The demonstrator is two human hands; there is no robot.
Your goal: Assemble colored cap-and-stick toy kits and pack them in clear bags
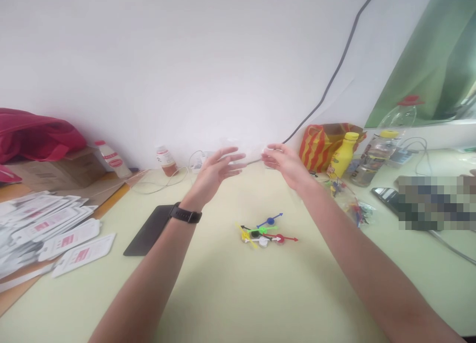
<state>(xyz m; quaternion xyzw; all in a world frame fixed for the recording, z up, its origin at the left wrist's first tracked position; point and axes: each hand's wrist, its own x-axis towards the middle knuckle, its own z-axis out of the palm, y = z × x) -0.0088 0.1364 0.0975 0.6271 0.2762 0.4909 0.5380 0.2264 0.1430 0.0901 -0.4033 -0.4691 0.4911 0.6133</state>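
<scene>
My left hand [218,173], with a dark watch [185,214] on its wrist, is raised over the table with fingers spread. Facing it across a gap, my right hand [289,167] has its fingers stretched out. I see nothing held in either. Below and nearer to me lies a small cluster of plastic arrow spinners: a blue spinner [270,221] behind, a red spinner [280,239] at the right, a white spinner [263,242] in front, and green, yellow and black ones overlapping. Neither hand touches them.
A dark flat pad [147,234] lies beside my left forearm. Farther left are several badge cards [67,241] and a cardboard box [55,172]. A yellow bottle [342,157], a striped bag [312,147], clear bottles and a phone [386,199] are at right.
</scene>
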